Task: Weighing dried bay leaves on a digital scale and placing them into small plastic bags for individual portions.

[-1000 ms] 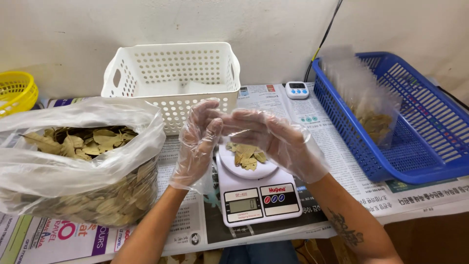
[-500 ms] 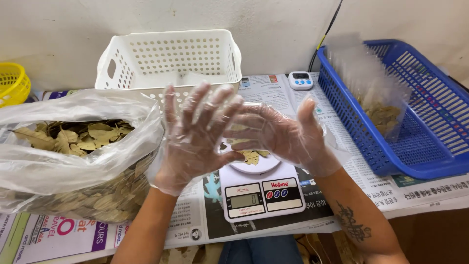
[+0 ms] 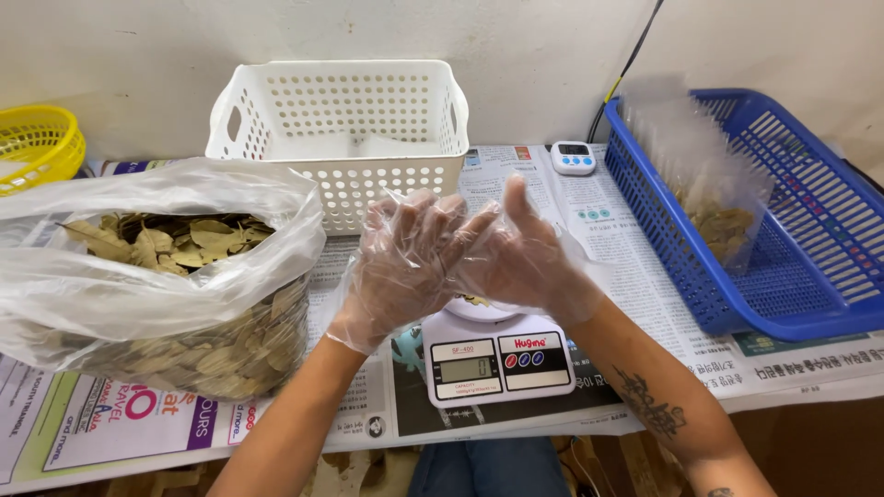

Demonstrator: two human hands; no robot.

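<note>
As I stand over a newspaper-covered work table [image 3: 645, 304], the large clear plastic bag of dried brownish-green leaves [image 3: 147, 285] slumps open-mouthed to my left, well apart from both hands but nearer the left one. Behind my hands sits a white perforated plastic basket [image 3: 341, 138], and to my right a blue slatted plastic basket [image 3: 783, 276] holds clear upright packets, some with leaves in the bottom; a yellow plastic basket [image 3: 32, 143] shows at the far left edge. Directly below and just toward me from my hands lies the small white digital kitchen scale [image 3: 497, 354], its long axis running left to right, with a few leaves barely visible on its round platform, mostly hidden by my palms. A small white digital timer [image 3: 573, 157] rests beyond, near the blue basket. My left hand [image 3: 401, 262], in a loose clear disposable glove, has fingers extended and spread, grasping nothing. My right hand [image 3: 520, 258], gloved alike, is open with fingers up, its edge touching the left hand's fingers; it holds nothing either. Both hover above the scale, neither touching it.
</note>
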